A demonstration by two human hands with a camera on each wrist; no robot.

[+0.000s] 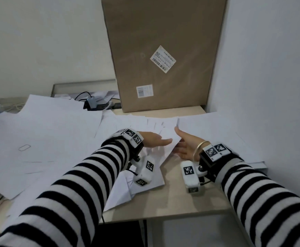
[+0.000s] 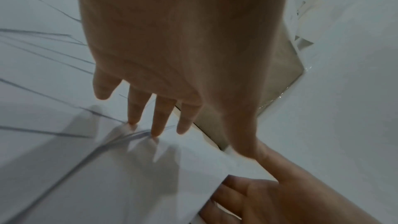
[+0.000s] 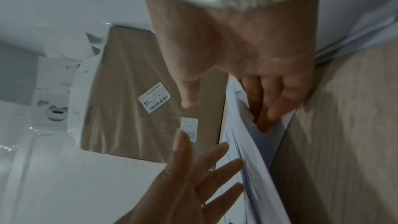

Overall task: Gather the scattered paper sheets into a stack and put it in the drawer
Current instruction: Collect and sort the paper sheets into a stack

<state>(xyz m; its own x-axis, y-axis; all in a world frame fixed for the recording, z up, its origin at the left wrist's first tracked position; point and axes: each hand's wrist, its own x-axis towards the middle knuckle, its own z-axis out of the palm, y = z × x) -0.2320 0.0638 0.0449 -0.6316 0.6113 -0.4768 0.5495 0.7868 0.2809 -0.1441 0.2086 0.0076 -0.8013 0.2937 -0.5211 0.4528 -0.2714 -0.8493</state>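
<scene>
White paper sheets [image 1: 47, 131] lie scattered and overlapping over the left and middle of the desk. Between my hands a loose sheaf of sheets [image 1: 166, 135] is tilted up at its right edge. My left hand [image 1: 156, 139] lies flat on top of it, with straight fingertips [image 2: 155, 132] pressing the paper [image 2: 150, 168]. My right hand [image 1: 183, 145] has its fingers [image 3: 267, 118] slid under the sheaf's edge [image 3: 247, 151], thumb raised off it. The spread left hand [image 3: 193, 176] also shows in the right wrist view. No drawer is in view.
A tall cardboard box [image 1: 163, 59] stands at the back against the right wall. A black power strip with a charger [image 1: 95, 104] lies left of it. A neater pile of sheets [image 1: 234, 139] sits at the right. Bare desk [image 1: 181, 198] shows near the front edge.
</scene>
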